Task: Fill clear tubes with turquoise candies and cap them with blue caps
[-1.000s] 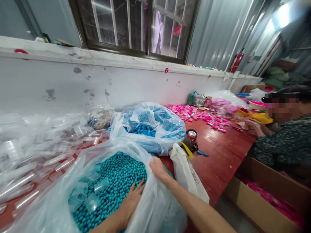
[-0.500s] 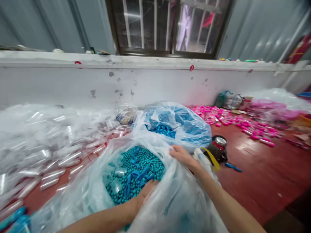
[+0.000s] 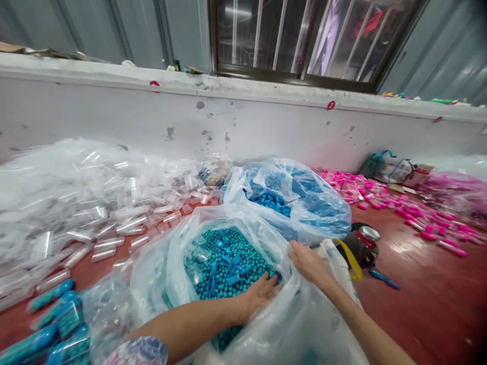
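A large clear plastic bag (image 3: 171, 253) stands in front of me, filled with small teal beads (image 3: 249, 253). Several blue plastic caps (image 3: 232, 268) and a few clear cups (image 3: 200, 255) lie on top of the beads. My left hand (image 3: 262, 294) reaches inside, its fingers spread over the beads by the bag's right wall; it holds nothing that I can see. At the bag's right rim, my right hand (image 3: 307, 261) has its fingers closed on the plastic film. Filled tubes with blue caps (image 3: 61, 314) lie on the floor at lower left.
Behind stands another bag of blue parts (image 3: 272, 203). Clear tubes (image 3: 95, 203) are heaped at left, pink-capped tubes (image 3: 380, 197) at right. A dark container with a silver lid (image 3: 369, 233) and a blue tool (image 3: 384, 279) sit on the red floor (image 3: 429, 294) by a wall (image 3: 274, 121).
The view has swung left, so the scene sits further right. My left hand's fingers now show spread over the beads. My right hand stays at the bag's rim.
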`<control>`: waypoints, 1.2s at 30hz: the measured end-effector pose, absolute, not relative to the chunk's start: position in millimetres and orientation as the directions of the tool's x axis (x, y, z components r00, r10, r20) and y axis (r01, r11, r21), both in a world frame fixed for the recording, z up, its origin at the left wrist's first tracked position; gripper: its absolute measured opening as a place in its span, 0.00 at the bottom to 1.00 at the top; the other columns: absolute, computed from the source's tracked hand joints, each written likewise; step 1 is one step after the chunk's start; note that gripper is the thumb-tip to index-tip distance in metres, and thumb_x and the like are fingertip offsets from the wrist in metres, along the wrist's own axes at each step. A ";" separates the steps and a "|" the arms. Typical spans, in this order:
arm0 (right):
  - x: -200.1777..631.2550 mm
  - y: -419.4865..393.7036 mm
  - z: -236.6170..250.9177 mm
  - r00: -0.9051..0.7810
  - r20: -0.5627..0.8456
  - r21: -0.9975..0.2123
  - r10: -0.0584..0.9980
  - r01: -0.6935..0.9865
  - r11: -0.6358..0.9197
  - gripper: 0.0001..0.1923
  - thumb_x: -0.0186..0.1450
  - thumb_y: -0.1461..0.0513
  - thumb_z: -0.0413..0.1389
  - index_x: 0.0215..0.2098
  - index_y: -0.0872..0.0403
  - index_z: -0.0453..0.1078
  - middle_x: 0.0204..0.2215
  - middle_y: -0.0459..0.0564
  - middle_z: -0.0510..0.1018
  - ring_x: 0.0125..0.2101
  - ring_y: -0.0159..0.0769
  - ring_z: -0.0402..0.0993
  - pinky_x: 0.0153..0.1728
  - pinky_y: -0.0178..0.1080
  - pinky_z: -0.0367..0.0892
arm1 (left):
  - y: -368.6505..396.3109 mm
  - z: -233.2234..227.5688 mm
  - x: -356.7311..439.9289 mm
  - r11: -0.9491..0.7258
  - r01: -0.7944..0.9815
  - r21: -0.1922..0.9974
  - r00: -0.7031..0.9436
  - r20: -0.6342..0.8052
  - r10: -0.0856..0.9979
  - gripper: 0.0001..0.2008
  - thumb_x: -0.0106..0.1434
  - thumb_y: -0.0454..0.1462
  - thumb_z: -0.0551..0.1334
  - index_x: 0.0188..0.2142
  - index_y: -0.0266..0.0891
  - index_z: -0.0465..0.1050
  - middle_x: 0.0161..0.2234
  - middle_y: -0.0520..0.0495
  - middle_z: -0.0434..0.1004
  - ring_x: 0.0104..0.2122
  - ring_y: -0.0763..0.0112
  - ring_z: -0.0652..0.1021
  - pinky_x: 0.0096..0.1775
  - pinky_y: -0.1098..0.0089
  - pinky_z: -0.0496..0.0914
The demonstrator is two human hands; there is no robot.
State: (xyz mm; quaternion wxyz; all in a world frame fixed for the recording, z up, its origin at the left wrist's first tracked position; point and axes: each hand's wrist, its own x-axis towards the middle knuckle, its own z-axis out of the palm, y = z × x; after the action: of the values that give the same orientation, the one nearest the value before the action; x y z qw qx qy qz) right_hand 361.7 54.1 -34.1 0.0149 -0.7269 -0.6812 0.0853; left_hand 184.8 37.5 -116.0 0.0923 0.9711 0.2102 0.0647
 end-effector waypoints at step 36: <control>202.2 55.6 -61.3 -0.623 0.142 -0.343 0.769 0.698 0.629 0.15 0.62 0.70 0.44 0.42 0.55 0.69 0.35 0.50 0.74 0.35 0.34 0.69 0.36 0.34 0.61 | 4.0 -66.3 21.7 -0.101 0.924 0.368 0.204 -0.252 0.946 0.13 0.60 0.34 0.48 0.44 0.36 0.61 0.34 0.42 0.75 0.37 0.61 0.75 0.35 0.69 0.63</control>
State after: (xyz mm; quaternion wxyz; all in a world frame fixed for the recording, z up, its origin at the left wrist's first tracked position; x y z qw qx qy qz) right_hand 202.2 55.6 -61.3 0.1388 -0.4115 -0.8916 0.1280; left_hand 21.7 4.0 -66.3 0.2281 0.7417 0.6303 0.0237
